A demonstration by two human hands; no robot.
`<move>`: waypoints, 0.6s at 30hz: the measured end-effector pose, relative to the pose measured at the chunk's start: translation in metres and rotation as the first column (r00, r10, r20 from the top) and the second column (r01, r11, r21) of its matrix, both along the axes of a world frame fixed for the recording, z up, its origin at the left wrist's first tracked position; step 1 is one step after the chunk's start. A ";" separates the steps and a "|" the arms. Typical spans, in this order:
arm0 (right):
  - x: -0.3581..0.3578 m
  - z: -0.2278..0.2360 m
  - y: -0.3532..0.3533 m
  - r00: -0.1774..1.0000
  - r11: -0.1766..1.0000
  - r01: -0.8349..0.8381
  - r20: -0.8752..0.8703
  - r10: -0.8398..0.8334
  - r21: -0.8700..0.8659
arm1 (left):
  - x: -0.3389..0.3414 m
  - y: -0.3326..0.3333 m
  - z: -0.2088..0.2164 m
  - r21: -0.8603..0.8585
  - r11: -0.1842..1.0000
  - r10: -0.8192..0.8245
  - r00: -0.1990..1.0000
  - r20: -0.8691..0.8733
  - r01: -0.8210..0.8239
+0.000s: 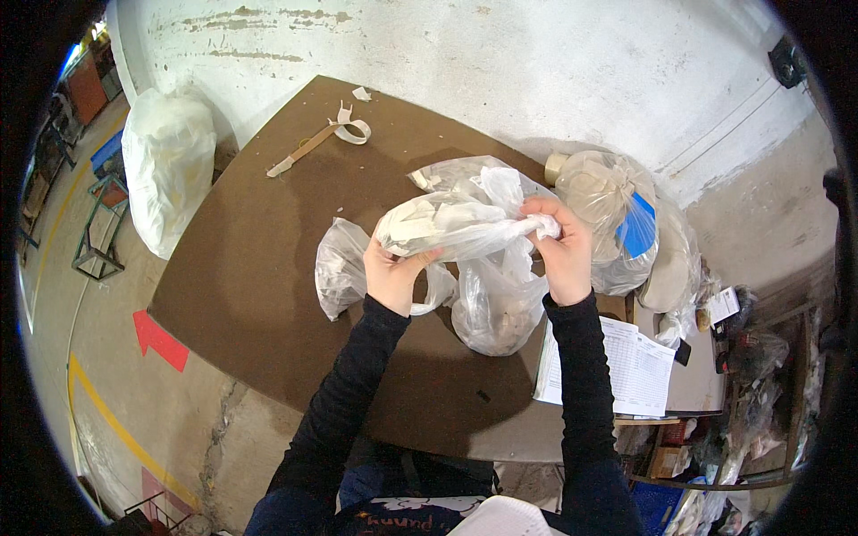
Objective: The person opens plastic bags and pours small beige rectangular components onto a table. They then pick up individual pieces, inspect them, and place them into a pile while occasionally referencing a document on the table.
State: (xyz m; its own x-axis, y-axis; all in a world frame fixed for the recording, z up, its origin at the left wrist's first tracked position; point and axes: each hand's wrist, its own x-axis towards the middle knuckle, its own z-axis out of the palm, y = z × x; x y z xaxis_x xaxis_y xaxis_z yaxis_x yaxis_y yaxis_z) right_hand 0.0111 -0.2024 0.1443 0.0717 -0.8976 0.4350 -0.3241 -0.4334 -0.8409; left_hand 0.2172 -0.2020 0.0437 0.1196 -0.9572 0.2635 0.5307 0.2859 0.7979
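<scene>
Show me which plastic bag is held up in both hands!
The long see-through bag, stretched between the left hand and right hand, its gathered end at the right. No other bag spans both hands.

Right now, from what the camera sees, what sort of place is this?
Probably a workshop or small factory: filled plastic bags lie on a brown table, near printed sheets, and a red arrow marks the floor.

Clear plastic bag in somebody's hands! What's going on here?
A person is holding a clear plastic bag with pale pieces inside, over a brown table. The left hand holds its full end, and the right hand pinches its gathered neck. More bags lie on the table, and printed papers are off to the right.
</scene>
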 end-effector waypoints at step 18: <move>0.022 0.028 0.026 0.754 0.924 -0.352 -0.541 0.373 0.147 | 0.019 -0.013 -0.004 0.022 0.998 -0.054 0.652 0.756 0.058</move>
